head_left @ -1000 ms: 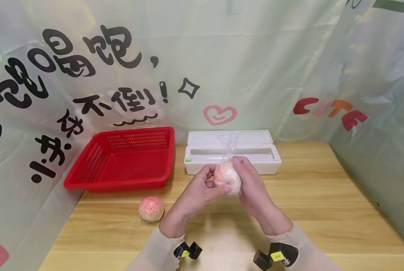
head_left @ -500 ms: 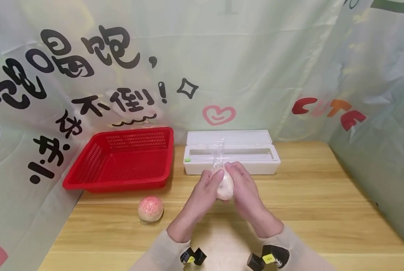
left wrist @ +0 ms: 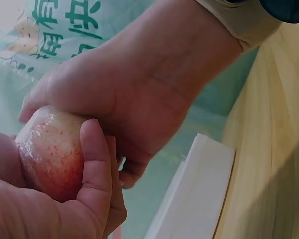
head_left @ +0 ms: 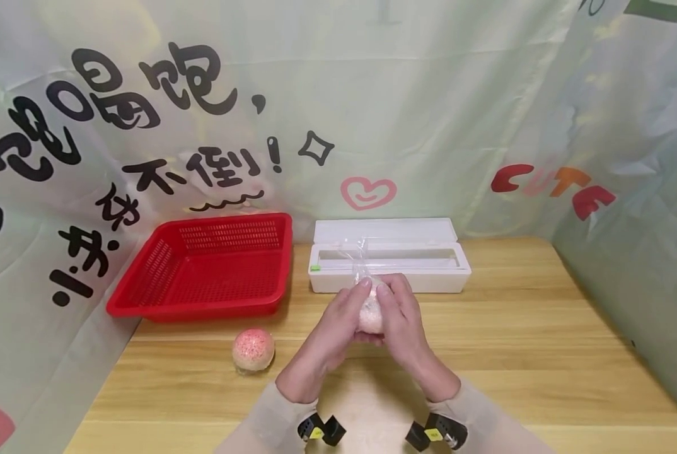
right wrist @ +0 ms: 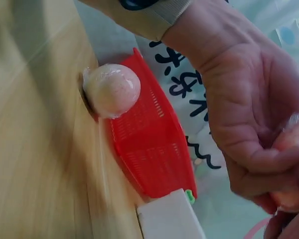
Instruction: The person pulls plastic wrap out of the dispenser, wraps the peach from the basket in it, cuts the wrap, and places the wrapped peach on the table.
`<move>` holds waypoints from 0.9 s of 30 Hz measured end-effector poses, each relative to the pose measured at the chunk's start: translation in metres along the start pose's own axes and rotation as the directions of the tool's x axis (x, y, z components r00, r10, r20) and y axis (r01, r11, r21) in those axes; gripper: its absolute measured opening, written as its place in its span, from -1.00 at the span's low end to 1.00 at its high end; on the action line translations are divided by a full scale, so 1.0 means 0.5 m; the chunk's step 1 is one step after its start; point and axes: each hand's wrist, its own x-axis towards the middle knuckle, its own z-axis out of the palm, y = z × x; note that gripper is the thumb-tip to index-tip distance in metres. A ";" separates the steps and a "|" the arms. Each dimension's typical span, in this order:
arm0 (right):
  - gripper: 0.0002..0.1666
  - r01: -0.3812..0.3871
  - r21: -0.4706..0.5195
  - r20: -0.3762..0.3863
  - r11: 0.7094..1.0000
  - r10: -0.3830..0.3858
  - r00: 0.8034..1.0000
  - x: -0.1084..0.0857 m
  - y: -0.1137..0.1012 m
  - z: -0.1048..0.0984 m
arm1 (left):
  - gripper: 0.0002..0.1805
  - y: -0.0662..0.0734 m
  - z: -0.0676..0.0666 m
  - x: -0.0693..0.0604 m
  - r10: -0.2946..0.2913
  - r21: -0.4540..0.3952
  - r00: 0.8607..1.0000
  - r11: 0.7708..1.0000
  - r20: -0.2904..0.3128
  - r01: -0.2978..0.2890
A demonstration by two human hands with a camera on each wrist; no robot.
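A round, pink-speckled peach (head_left: 371, 314) in clear plastic film is held between both hands above the table, with the film's twisted end (head_left: 361, 268) standing up from its top. My left hand (head_left: 338, 323) grips it from the left, thumb at the base of the twist. From the right, my right hand (head_left: 405, 320) holds it, its thumb beside the other one. The left wrist view shows the fruit's red-flecked underside (left wrist: 55, 154) between the fingers. Another film-wrapped peach (head_left: 253, 350) rests on the table, left of the left forearm.
A red perforated basket (head_left: 202, 310) stands at the back left. Beside it, behind the hands, is a white cling film dispenser (head_left: 429, 280) with its lid raised and a green slider (head_left: 315, 268). Printed fabric (head_left: 429, 126) hangs around the wooden table (head_left: 531, 340).
Both hands have shifted slightly left and turned the peach. Their thumbs have come together near its top, and the film twist has moved left. The other peach has stayed put.
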 end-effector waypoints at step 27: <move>-0.50 -0.368 0.143 0.010 0.919 0.370 0.929 0.033 -0.029 -0.024 | -0.55 0.010 -0.038 -0.005 -0.004 0.217 0.998 0.976 0.061 -0.009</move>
